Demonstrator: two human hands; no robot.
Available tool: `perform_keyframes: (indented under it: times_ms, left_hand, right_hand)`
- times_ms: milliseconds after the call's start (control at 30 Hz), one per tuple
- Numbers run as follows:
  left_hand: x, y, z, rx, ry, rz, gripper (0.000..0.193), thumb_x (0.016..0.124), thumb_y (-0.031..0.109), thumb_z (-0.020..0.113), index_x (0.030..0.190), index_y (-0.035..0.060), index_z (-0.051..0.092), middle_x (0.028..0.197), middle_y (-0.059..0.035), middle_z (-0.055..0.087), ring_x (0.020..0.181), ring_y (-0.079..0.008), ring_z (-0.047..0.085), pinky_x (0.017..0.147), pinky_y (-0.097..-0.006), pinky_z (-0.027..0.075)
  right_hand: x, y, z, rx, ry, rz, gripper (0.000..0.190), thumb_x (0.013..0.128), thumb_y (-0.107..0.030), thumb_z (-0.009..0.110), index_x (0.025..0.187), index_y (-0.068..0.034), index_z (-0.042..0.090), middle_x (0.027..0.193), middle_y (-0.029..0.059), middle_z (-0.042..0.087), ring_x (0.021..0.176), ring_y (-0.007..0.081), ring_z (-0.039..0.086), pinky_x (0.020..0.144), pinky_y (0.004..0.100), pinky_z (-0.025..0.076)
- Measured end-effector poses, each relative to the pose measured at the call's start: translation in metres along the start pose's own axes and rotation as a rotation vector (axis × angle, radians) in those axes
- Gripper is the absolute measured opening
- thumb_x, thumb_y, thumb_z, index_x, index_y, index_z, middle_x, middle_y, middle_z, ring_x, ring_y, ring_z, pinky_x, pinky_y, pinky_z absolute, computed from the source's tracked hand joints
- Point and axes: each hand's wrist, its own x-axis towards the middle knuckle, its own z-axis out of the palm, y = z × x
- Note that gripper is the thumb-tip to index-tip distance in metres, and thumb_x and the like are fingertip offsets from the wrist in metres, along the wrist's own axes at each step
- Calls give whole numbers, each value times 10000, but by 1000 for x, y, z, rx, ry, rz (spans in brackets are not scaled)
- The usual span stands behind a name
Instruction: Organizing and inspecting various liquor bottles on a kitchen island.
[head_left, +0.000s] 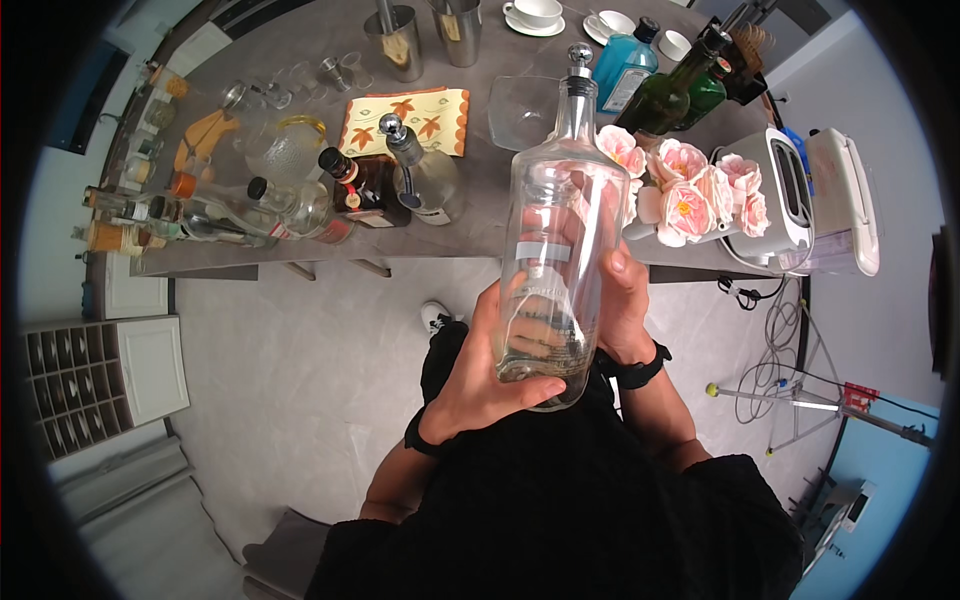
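Observation:
A large clear glass bottle (562, 180) is held in front of my body, its neck tilted away toward the counter. A metal ball-topped stopper (580, 58) with a black collar sits in its mouth. My left hand (472, 375) grips the lower left side, thumb across the front near the base. Around the right side, my right hand (626, 300) holds the bottle, its fingers behind the glass. The bottle bears a pale strip and printed writing, and looks nearly or wholly empty. Beyond it, a clear glass bowl (514, 112) stands on the grey counter (480, 195).
Left of the bottle stand a stoppered clear bottle (431, 180), a dark brown bottle (367, 191) and a patterned napkin (405, 120). Pink flowers (682, 195), a blue bottle (626, 67) and a toaster (765, 195) are at right. Metal shaker tins (394, 45) stand farther back.

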Motion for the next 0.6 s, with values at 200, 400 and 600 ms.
perform_keyframes:
  times_ms: [200,400,600]
  left_hand:
    - [-2,-1,1,33,-3,30,1071,763,140,851,1544,14,128,1331,-202,510,1139,-268,626,956,-433,534]
    - [-4,1,0,24,0,33,1072,765,143,850,1547,19,127,1325,-200,514,1134,-265,626,951,-429,536]
    - [-7,2,-3,42,1,21,1077,766,154,851,1549,19,124,1330,-202,512,1141,-272,625,952,-431,535]
  right_hand:
    - [-1,11,-8,29,10,-5,1042,809,-532,683,1594,-104,148,1332,205,521,1197,335,549,1033,460,435]
    - [-1,13,-6,54,-13,-7,1018,819,-517,674,1591,-102,156,1331,203,518,1195,331,549,1027,455,439]
    - [-2,14,1,90,9,5,1016,813,-508,680,1589,-102,167,1332,198,521,1196,329,548,1011,456,450]
